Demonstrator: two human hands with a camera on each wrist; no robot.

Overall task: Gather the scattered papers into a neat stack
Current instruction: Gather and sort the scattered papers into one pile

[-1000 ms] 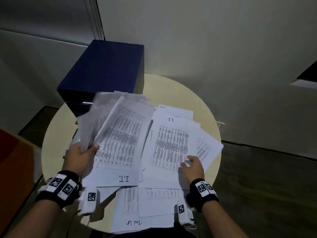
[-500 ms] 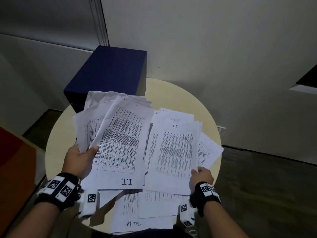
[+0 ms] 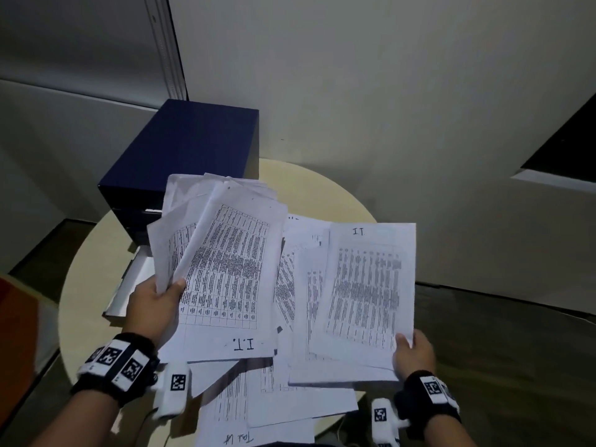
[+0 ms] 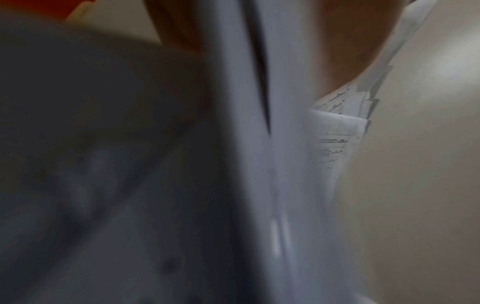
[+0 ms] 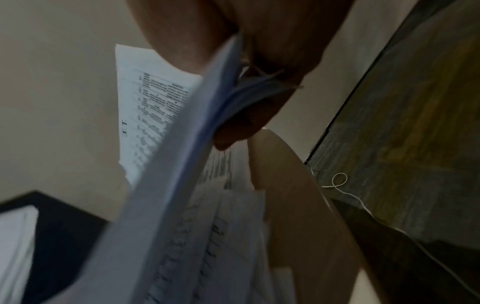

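Note:
White printed sheets lie scattered on a round beige table (image 3: 322, 185). My left hand (image 3: 154, 304) grips a fanned bundle of papers (image 3: 225, 259) by its left edge, thumb on top, held above the table. My right hand (image 3: 411, 353) pinches the lower right corner of a second bundle (image 3: 364, 291), lifted off the table, its top sheet marked "I.T.". The right wrist view shows the fingers (image 5: 246, 115) curled under several sheet edges (image 5: 197, 131). More loose papers (image 3: 274, 404) rest flat near the table's front edge. The left wrist view is blurred paper (image 4: 259, 185).
A dark blue box (image 3: 190, 156) stands at the table's back left, against the wall. A flat white sheet or tray (image 3: 129, 285) lies beside my left hand. Dark wooden floor (image 3: 503, 366) is to the right, with a thin white cord (image 5: 340, 183) on it.
My right hand slid to the lower right corner of the sheets, took hold and lifted them off the table. The left bundle stays held, raised slightly.

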